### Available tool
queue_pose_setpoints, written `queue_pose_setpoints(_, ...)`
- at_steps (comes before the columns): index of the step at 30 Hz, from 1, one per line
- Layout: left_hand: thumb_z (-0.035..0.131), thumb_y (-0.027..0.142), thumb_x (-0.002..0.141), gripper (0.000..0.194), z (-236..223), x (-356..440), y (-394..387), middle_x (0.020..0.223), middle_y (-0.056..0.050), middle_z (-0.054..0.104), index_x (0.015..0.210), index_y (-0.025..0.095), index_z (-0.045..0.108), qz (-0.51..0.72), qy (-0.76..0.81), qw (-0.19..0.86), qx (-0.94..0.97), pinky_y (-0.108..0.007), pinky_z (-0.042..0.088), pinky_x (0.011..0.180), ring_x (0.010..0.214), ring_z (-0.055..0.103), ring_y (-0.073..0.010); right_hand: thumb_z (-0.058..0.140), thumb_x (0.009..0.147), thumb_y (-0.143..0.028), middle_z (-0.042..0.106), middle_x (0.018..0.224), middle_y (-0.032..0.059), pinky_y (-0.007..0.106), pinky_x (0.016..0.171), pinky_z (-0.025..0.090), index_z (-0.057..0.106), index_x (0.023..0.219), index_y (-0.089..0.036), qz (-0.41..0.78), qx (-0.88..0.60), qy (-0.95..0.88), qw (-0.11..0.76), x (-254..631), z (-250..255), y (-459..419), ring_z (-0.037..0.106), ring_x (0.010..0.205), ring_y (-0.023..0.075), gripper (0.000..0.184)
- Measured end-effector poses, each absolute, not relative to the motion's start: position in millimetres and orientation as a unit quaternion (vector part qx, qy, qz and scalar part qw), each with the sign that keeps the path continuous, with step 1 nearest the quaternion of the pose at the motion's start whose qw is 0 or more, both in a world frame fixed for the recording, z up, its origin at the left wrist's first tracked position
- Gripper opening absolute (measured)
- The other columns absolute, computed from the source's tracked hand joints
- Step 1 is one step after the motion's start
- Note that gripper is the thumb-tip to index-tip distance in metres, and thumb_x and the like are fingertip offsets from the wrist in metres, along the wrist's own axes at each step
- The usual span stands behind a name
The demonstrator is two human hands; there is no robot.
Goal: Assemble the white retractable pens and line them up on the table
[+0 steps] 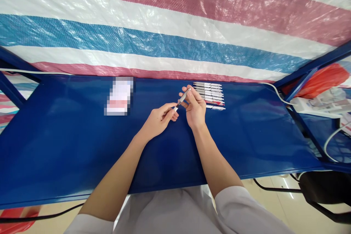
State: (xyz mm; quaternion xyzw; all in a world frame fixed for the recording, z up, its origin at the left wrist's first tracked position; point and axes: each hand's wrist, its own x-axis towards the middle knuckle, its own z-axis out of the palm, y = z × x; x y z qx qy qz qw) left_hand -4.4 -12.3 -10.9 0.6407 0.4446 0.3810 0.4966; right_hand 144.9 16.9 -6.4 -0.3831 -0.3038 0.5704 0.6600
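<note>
Between my two hands, above the middle of the blue table, a white and grey pen [183, 97] slants up to the right. My left hand [163, 117] pinches its lower white end. Around the upper part with the silvery tip, the fingers of my right hand [195, 108] are closed. A dark band shows on the pen between the hands; I cannot tell whether its two parts are joined there. Just behind and right of my right hand lies a row of several pens [210, 89], mostly white and grey, one with red on it.
A blurred-out white and pink rectangle [120, 96] lies on the blue table [82, 142] at the left. Striped plastic sheeting [164, 22] hangs behind. White cables, a power strip [315, 105] and a red bag [323, 78] are at the right. A black chair [323, 190] stands lower right.
</note>
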Motion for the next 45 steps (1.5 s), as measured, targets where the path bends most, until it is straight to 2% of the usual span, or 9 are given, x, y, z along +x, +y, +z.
queue_pose_setpoints(5,0.051,0.046,0.093,0.042,-12.6,-3.5,-12.5,0.088,-0.006,0.07,0.122,0.016,0.058,0.393,0.414,0.529,0.627,-0.036,0.06,0.077,0.076,0.071,-0.0183,0.074,0.075,-0.035,0.075,0.099,-0.0013,0.026,0.07,0.058,0.073,0.099,-0.027,0.559,-0.372,-0.316,0.67,146.1,-1.4,15.4,0.07,0.085,0.0137,0.025)
queue_pose_setpoints(12,0.055,0.044,0.092,0.032,-6.0,-4.3,-13.6,0.095,-0.007,0.07,0.111,0.018,0.059,0.412,0.4,0.517,0.635,-0.036,0.06,0.077,0.077,0.071,-0.0183,0.073,0.075,-0.036,0.075,0.101,0.0005,0.026,0.069,0.059,0.071,0.099,-0.026,0.549,-0.377,-0.347,0.66,147.9,13.8,14.4,0.069,0.094,0.0165,0.026)
queue_pose_setpoints(25,0.059,0.042,0.09,0.027,0.1,-7.6,-14.5,0.101,-0.007,0.07,0.106,0.019,0.058,0.426,0.416,0.522,0.612,-0.027,0.052,0.06,0.08,0.071,-0.0192,0.07,0.078,-0.036,0.072,0.104,0.0007,0.025,0.067,0.058,0.07,0.1,-0.026,0.539,-0.344,-0.385,0.666,149.4,51.1,27.3,0.067,0.093,0.0151,0.024)
queue_pose_setpoints(34,0.062,0.045,0.087,0.03,4.0,-8.0,-15.5,0.098,-0.007,0.071,0.104,0.019,0.06,0.45,0.421,0.516,0.595,-0.031,0.054,0.069,0.079,0.071,-0.0195,0.072,0.076,-0.038,0.073,0.101,0.0004,0.028,0.069,0.06,0.069,0.098,-0.026,0.535,-0.356,-0.409,0.648,145.5,55.5,26.4,0.068,0.088,0.0155,0.025)
queue_pose_setpoints(40,0.063,0.045,0.087,0.031,3.7,-8.1,-15.5,0.1,-0.008,0.071,0.104,0.02,0.061,0.452,0.422,0.515,0.594,-0.03,0.054,0.066,0.081,0.071,-0.0202,0.072,0.077,-0.037,0.073,0.098,-0.0001,0.025,0.066,0.058,0.07,0.098,-0.027,0.51,-0.341,-0.406,0.677,145.3,60.0,27.3,0.068,0.085,0.0133,0.023)
queue_pose_setpoints(45,0.067,0.045,0.084,0.033,0.3,-8.2,-13.7,0.099,-0.007,0.072,0.103,0.019,0.061,0.473,0.424,0.523,0.568,-0.035,0.057,0.073,0.08,0.072,-0.021,0.071,0.079,-0.041,0.072,0.101,0.0006,0.027,0.067,0.058,0.07,0.101,-0.028,0.472,-0.344,-0.454,0.673,158.4,64.3,32.8,0.067,0.08,0.0128,0.026)
